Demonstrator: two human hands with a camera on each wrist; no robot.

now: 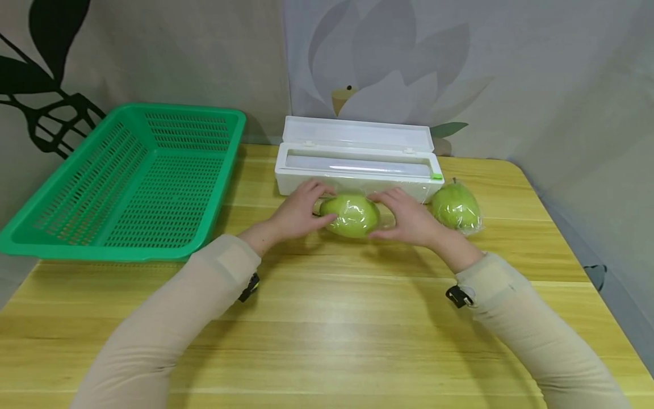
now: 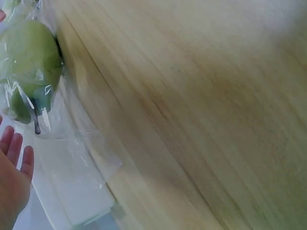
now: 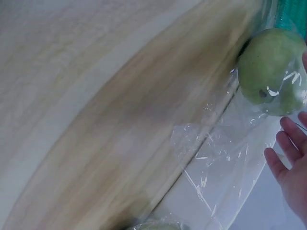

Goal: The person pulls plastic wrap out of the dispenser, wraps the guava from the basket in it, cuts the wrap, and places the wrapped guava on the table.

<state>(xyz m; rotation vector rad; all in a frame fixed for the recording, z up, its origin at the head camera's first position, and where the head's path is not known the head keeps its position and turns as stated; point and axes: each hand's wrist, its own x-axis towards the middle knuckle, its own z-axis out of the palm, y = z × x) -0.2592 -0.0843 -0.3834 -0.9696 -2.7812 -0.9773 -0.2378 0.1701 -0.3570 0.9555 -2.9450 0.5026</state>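
A green pear [image 1: 352, 216] lies on its side on the wooden table, with clear cling film over it and loose film spread out at both ends. My left hand [image 1: 300, 211] is at its stem end, thumb over the near side. On the other side, my right hand [image 1: 407, 218] curves around the rounded end, thumb and fingers spread. Both wrist views show extended fingers beside the pear [image 2: 33, 62], not closed on it. Behind it stands a white cling film box [image 1: 357, 182], lid raised, with the film roll [image 1: 357, 165] inside.
A second pear [image 1: 455, 204], wrapped in film, stands right of my right hand by the box's end. To the left, a green plastic basket [image 1: 204, 227] reaches past the table's left edge. A printed cloth [image 1: 383, 57] hangs behind the table.
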